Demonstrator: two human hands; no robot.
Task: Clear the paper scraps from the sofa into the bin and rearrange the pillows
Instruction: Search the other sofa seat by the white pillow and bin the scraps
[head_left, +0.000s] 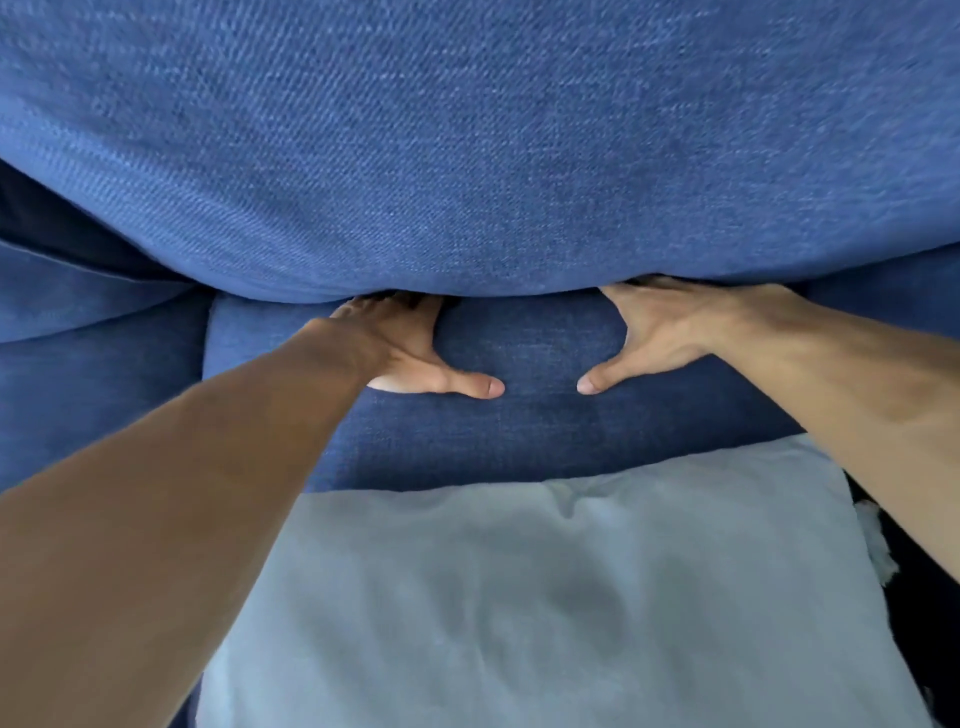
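A big blue back pillow (467, 156) fills the upper half of the view. Its lower edge bulges over the blue seat cushion (530, 431) of the sofa. My left hand (410, 358) and my right hand (660, 332) lie palm down on the seat cushion, side by side. Their fingers reach under the pillow's lower edge and are hidden there. Both thumbs stretch out flat on the seat and point toward each other. A light blue pillow (545, 597) lies flat in front, between my forearms. A small white scrap (878, 551) shows at the right, beside the light pillow.
Another blue cushion (93, 384) adjoins on the left, with a seam between it and the seat cushion. A dark gap (924, 623) runs along the right of the light pillow.
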